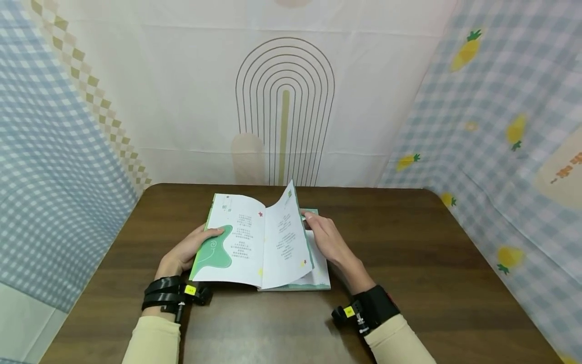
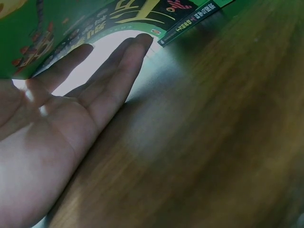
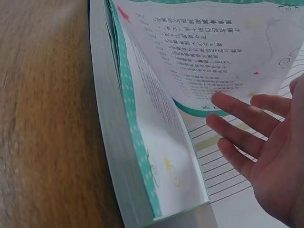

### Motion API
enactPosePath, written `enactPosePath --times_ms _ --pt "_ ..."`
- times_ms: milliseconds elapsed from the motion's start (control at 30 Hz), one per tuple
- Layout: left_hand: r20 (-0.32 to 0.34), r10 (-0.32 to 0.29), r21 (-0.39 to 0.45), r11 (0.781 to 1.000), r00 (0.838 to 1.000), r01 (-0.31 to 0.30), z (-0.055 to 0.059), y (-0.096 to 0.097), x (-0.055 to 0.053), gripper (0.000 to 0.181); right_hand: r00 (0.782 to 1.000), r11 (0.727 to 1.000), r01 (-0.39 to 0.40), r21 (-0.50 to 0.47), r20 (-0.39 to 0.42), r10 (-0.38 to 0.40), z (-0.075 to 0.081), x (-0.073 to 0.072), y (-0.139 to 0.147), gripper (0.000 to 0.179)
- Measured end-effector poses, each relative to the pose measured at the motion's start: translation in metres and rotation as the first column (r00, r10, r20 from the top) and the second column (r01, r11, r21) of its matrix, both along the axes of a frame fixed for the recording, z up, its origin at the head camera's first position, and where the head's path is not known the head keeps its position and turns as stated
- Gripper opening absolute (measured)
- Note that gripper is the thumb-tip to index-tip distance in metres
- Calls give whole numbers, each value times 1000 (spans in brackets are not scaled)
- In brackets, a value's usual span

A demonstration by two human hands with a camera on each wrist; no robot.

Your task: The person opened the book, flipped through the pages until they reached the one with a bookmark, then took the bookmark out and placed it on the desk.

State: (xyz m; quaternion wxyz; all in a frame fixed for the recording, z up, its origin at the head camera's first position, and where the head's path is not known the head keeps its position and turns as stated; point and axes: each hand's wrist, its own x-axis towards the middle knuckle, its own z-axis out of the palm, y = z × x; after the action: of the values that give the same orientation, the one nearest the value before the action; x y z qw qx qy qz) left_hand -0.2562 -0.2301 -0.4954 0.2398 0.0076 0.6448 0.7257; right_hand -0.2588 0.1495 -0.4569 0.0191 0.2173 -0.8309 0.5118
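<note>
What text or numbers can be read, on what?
"黑色金属是黑色的金属吗?": page, inverted.
"石墨和钻石是不是“兄弟”?": same.
"用水就能灭火吗?": same.
Smaller lines, other pages, yellow labels: too small.
Cover: cut off.
Spine: blurred.

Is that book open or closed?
Open: in the head view, the book lies spread, two printed pages showing. The left hand holds its left side; the right hand is beside the lifted right page.
</note>
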Motion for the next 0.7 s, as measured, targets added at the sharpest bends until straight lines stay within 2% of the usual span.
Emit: enactPosePath --times_ms 700 --pt "-2 -13 9 1000 1000 13 0 -1 0 60 998 994 -20 107 -53 26 7 7 -9 55"
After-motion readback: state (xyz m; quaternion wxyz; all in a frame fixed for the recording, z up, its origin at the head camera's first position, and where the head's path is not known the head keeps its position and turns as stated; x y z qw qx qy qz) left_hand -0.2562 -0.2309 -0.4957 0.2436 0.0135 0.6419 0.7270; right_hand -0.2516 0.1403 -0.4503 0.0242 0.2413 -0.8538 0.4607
